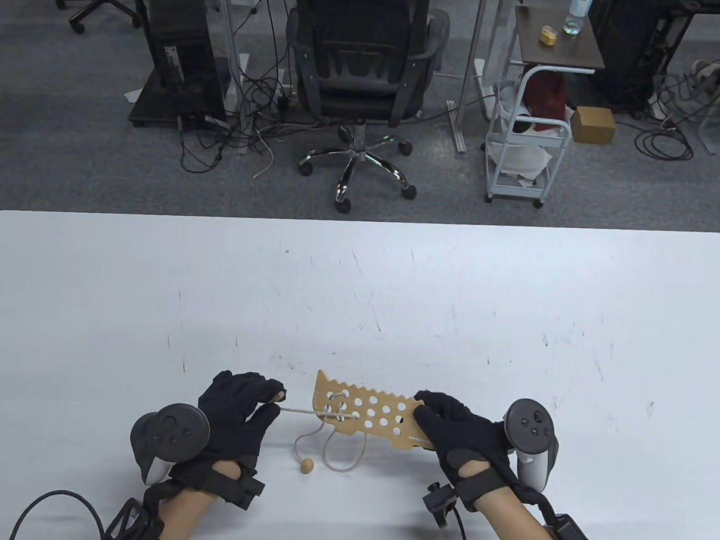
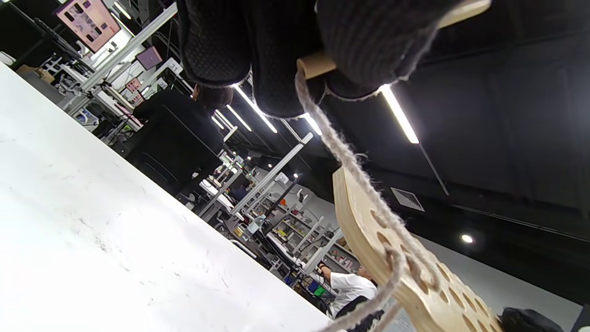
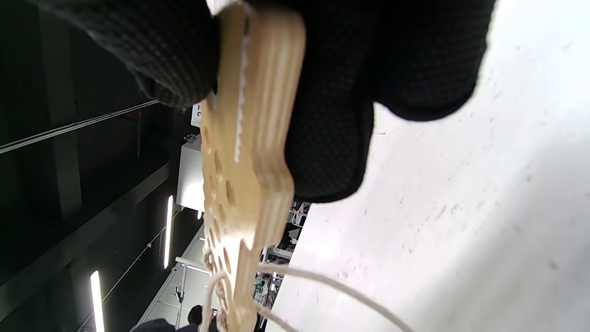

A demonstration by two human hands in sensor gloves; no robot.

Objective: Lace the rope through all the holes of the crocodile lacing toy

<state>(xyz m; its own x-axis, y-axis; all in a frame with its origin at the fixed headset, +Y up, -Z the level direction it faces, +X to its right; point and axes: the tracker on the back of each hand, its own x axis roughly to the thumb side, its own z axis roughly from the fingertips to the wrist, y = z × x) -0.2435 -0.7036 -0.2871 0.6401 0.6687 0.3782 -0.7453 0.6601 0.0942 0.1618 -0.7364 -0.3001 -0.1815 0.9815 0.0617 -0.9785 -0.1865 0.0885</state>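
The wooden crocodile lacing toy (image 1: 366, 412) is a long tan board with several round holes, held above the table at the front centre. My right hand (image 1: 454, 426) grips its right end; the right wrist view shows the board (image 3: 251, 152) edge-on between my fingers. My left hand (image 1: 253, 399) pinches the rope's wooden needle tip (image 1: 278, 395), seen close in the left wrist view (image 2: 318, 64). The pale rope (image 1: 303, 412) runs taut from the needle to holes at the board's left end. Loose loops hang below to a wooden end bead (image 1: 307, 466) on the table.
The white table (image 1: 358, 306) is scuffed and stretches far behind the hands. Beyond its far edge stand an office chair (image 1: 362, 73), a white cart (image 1: 524, 134) and a computer tower (image 1: 179, 47) on the floor.
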